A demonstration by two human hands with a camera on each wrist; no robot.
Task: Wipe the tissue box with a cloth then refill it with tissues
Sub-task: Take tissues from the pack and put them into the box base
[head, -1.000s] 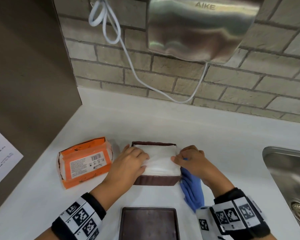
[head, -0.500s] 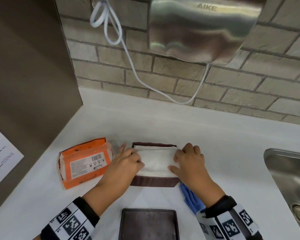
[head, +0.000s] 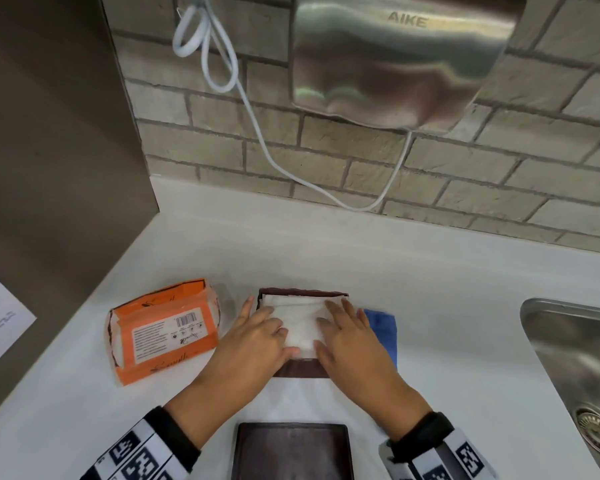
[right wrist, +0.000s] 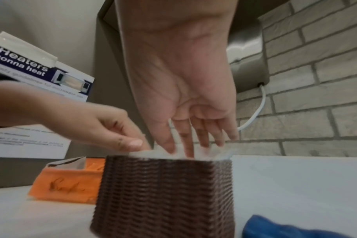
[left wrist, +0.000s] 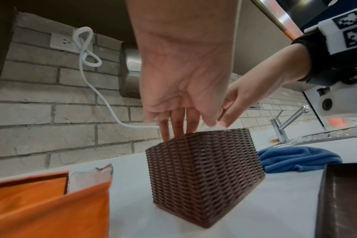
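Your hands hid most of the tissues. Lid: cut off by the head view's bottom edge. Sink: cropped at right. Right-wrist view: your fingertips blurred.

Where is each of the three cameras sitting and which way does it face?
Head: above the counter, looking down at tissue box, both hands and forearms showing.
Left wrist: low under the left hand, looking along its fingers to the box; right hand beyond.
Right wrist: low under the right hand, facing the box; left hand at left.
Shared: all show the box, blue cloth and orange tissue pack.
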